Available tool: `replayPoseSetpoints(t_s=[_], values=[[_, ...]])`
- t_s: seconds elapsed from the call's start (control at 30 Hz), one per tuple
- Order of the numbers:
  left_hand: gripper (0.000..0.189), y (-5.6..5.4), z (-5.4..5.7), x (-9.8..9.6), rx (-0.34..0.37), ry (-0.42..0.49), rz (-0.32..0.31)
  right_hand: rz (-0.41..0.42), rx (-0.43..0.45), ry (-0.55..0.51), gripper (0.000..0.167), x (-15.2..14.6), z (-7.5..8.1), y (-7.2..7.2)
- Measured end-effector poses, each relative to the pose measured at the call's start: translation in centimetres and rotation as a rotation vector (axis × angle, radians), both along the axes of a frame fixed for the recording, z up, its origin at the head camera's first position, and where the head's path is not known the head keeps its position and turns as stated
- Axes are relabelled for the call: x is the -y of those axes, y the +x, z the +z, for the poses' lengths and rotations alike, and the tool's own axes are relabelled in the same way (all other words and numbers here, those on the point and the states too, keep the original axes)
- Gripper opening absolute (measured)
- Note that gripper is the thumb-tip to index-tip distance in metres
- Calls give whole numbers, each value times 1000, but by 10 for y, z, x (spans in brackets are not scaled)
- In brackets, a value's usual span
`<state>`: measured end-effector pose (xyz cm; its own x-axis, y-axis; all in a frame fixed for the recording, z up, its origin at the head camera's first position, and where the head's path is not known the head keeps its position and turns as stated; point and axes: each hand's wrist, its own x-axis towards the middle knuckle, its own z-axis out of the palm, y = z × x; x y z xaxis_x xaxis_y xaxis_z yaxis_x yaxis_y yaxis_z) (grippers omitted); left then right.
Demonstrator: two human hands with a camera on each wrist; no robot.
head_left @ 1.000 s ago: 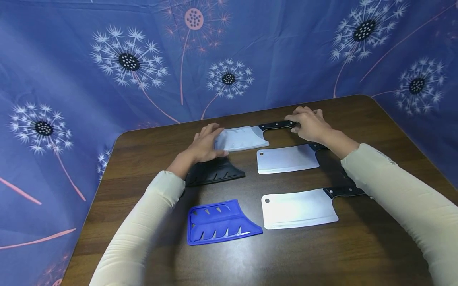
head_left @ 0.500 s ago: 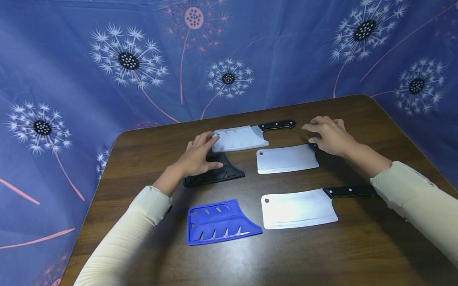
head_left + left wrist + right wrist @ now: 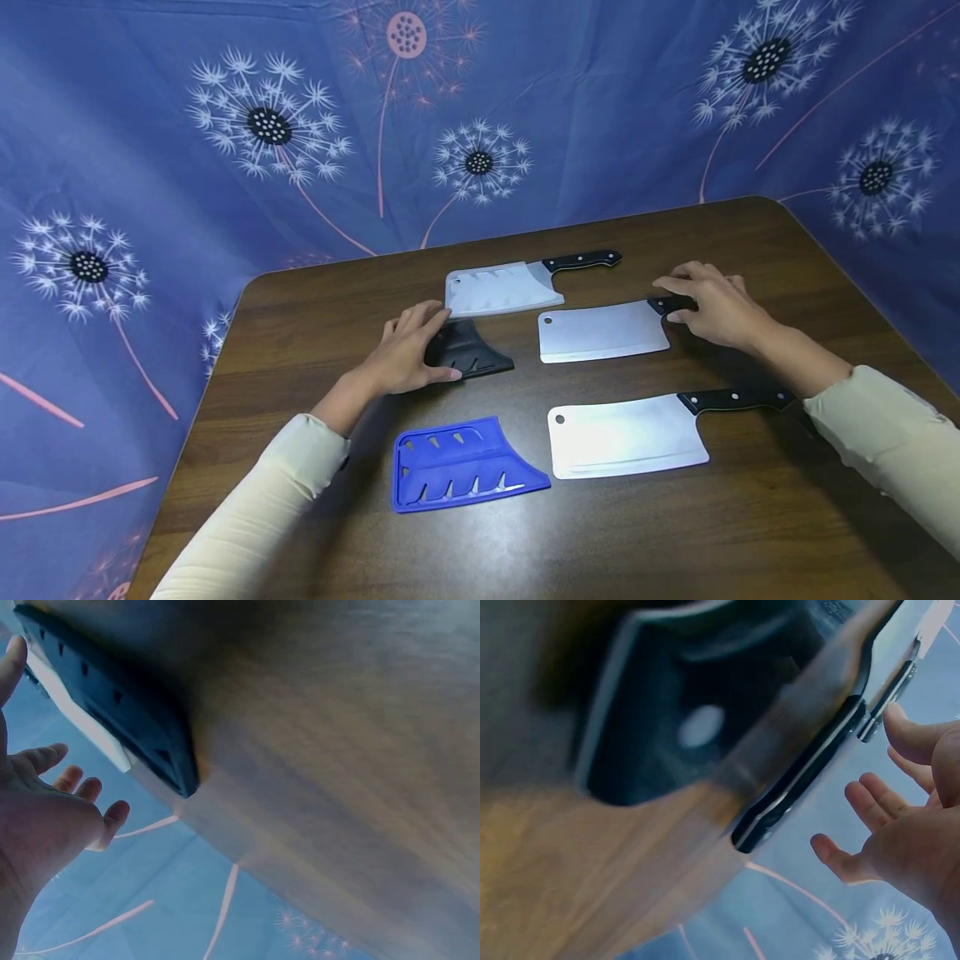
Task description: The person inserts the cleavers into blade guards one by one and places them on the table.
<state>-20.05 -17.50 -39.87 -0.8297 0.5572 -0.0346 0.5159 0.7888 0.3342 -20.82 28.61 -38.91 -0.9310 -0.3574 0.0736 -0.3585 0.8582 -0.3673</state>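
While two hands reach over the brown desk, the left hand, left of centre in the head view, spreads its fingers around the left part of a black cover. The right hand, right of centre, arches over the handle of the middle knife, thumb and fingers apart. Neither appears to have hold of anything; whether a fingertip touches cannot be told. The cover and blade lie flat, near each other. Above them in the frame, a far knife sits in a white cover; below, a blue cover lies beside a bare near knife.

Handling them well probably calls for the whole right hand round the handle, the left pinching the cover's outer edges, and all fingers clear of the blade's lower edge, likely the sharp one.

In the head view, the left hand hides the black cover's left end; the left wrist view shows it, and empty fingers beside it. The right wrist view adds the empty underside of the right fingers and a large, blurred handle end at upper left.
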Motion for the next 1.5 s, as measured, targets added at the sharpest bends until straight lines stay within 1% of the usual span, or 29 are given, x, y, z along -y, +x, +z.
replayPoseSetpoints(t_s=[0.17, 0.27, 0.47, 0.63, 0.8, 1.03, 1.17, 1.3, 1.4, 1.5], values=[[98, 7, -6, 6, 23, -10, 32, -12, 19, 8, 59, -7, -4, 3], [101, 10, -9, 9, 49, -21, 56, -16, 29, 20, 60, -11, -6, 4], [107, 12, -13, 10, 75, -61, 79, -36, 43, 37, 60, -18, -11, 1], [110, 11, -14, 12, 71, -74, 93, -49, 57, 48, 59, -23, -14, -2], [110, 10, -12, 14, 88, -89, 102, -52, 70, 53, 57, -27, -17, -5], [104, 6, -11, 15, 113, -100, 82, -37, 64, 83, 50, -27, -19, -5], [107, 1, -6, 14, 155, -89, 87, -37, 26, 102, 48, -28, -21, -6], [110, -4, -3, 12, 199, -83, 93, -33, -16, 98, 46, -28, -23, -6], [110, -7, -1, 11, 219, -80, 101, -38, -22, 84, 46, -27, -24, -5], [109, -8, 0, 10, 230, -72, 110, -47, -6, 75, 52, -28, -25, -5]])
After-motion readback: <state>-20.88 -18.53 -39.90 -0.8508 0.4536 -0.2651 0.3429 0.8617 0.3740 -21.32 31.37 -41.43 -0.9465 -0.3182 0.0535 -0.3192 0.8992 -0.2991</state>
